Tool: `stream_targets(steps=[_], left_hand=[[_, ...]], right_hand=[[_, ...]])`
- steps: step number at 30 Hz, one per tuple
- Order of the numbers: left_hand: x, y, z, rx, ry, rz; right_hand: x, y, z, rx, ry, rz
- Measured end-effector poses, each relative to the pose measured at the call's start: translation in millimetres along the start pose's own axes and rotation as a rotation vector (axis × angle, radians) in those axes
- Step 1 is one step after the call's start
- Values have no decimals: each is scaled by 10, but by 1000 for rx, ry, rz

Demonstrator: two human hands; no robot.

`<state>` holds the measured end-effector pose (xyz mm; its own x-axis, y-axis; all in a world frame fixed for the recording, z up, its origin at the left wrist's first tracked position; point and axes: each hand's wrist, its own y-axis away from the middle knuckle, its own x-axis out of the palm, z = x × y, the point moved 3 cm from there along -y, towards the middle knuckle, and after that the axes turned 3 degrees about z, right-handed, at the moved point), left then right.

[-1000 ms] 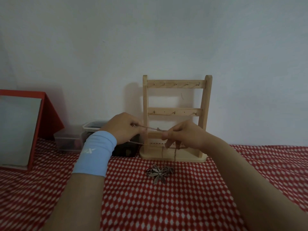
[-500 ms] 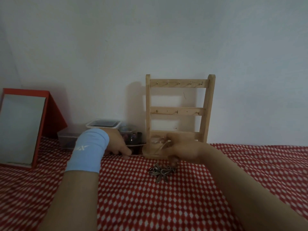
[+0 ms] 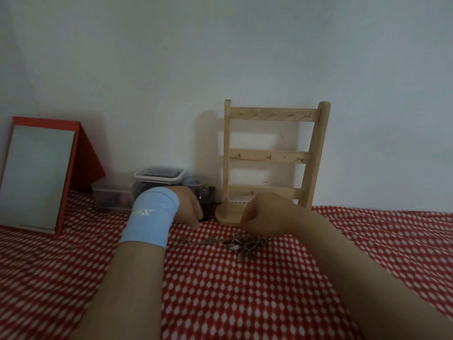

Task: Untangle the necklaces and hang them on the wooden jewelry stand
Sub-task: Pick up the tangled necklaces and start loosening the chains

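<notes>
Red-and-white checked cloth (image 3: 245,303) now carries the necklaces (image 3: 245,242). A second ago they were held stretched in the air between both hands at the level of the stand's bottom rail; now they lie in a knotted clump just in front of the stand (image 3: 272,155) base, with one chain trailing off to the left. The right hand (image 3: 267,215) has dropped with them and sits in front of the base, fingers curled down with their tips at the clump, seemingly pinching a strand. The left hand (image 3: 188,209), in a blue wristband (image 3: 149,217), has sunk to the cloth left of the stand; its fingers bend towards the cloth, but I cannot tell whether they hold the chain's end. The hooks (image 3: 275,113) on the stand are all bare. So the untangling looks unfinished, and laying the clump flat probably serves to pick the knot apart before anything is hung.
</notes>
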<state>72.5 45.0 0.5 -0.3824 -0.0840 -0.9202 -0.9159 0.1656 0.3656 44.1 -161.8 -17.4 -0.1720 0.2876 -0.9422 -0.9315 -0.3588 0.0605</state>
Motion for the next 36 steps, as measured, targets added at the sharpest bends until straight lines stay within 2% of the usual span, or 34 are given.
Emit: stream_targets(steps=[4,7,10,13,16,21,25,27,31,36], left_hand=[[152,-51,-178,58,4,110],[289,-151,-214,29,-60,152],[344,-215,-208,45,23,121],[324,-206,-240,150,157,39],[283,-140,-346,300,312,-1],[229,-101,-493,444,607,10],[188,-77,-532,418,967,22],[140,-63,-517,367,954,-48],[32,-7,-433,299,763,-235],[-28,-15,-217,226,622,-351]], right_hand=[[249,-20,199,-72,-13,120],[249,-22,160,-38,85,118],[119,-2,-32,90,150,167],[22,36,-234,234,261,242],[-36,32,-271,206,326,213],[63,-21,-81,-33,-70,170],[39,-19,-121,-71,-215,97],[3,4,-164,-74,-285,81],[-40,5,-264,-37,-532,97],[-126,64,-349,-22,-618,58]])
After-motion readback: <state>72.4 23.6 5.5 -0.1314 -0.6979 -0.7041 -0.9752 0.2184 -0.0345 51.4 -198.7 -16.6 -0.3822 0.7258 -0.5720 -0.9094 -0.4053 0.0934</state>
